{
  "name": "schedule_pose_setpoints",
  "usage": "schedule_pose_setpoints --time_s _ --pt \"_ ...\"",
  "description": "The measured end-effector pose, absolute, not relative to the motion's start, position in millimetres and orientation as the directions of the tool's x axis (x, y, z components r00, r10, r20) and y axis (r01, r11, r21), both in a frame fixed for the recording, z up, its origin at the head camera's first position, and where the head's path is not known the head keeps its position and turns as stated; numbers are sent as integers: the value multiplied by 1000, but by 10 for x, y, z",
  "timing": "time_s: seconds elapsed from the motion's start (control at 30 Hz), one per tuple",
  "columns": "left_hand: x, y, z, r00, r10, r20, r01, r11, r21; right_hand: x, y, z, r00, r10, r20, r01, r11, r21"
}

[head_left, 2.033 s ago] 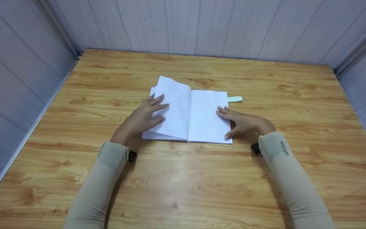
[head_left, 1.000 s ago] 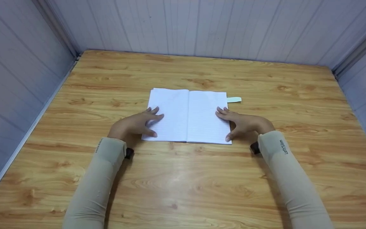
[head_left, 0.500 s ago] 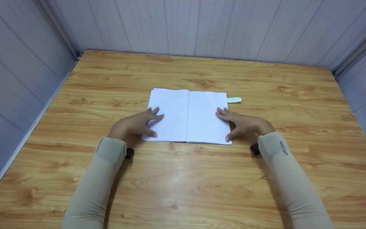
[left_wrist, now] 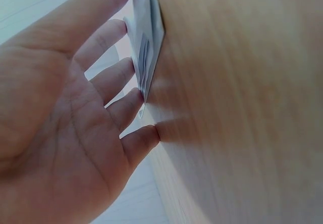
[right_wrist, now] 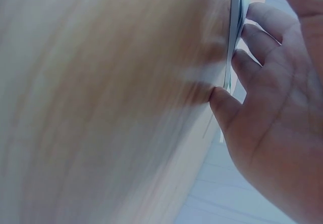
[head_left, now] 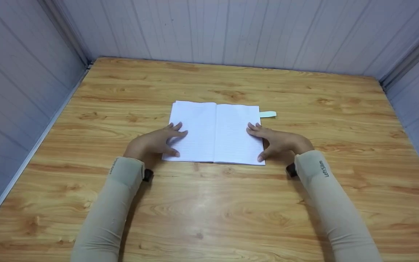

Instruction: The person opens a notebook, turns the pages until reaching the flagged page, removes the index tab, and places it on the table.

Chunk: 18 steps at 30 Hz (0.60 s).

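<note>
An open notebook [head_left: 215,134] with white lined pages lies flat in the middle of the wooden table. My left hand [head_left: 155,141] rests on the left page's outer edge, fingers spread and thumb near the lower corner. On the opposite side my right hand [head_left: 276,141] rests on the right page's outer edge in the same way. A pale green strip [head_left: 268,114] sticks out from the notebook's right side, above the right hand. In the left wrist view the fingertips touch the page stack [left_wrist: 145,47], and the little finger [left_wrist: 144,142] touches the table.
The wood-grain table [head_left: 202,211] extends around the notebook on all sides. Pale panelled walls [head_left: 209,32] stand behind it and at left and right. Both forearms wear beige sleeves, with a dark device [head_left: 148,175] at the left wrist and another dark device [head_left: 291,170] at the right.
Two seconds ago a left leaf was raised beneath my left hand; it came down flat as the hand moved down and outward. Over the last second nothing has visibly moved.
</note>
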State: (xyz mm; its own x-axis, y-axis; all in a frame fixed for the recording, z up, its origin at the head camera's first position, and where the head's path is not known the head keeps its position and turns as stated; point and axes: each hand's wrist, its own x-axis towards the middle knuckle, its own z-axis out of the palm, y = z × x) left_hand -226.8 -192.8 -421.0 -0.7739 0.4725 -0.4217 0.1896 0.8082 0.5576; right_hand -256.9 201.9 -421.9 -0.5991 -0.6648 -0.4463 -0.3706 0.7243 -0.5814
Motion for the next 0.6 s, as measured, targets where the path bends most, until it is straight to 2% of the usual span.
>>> schedule_pose_setpoints --time_s 0.47,0.6 --pt "-2245 -1934 -4205 -778 459 -428 137 790 598 -2561 2015 -4214 -620 -664 -417 -358 713 -603" --pt "-2252 -1934 -4204 -771 484 -414 178 787 590 -2575 2008 -4221 -614 -677 -406 -366 700 -614"
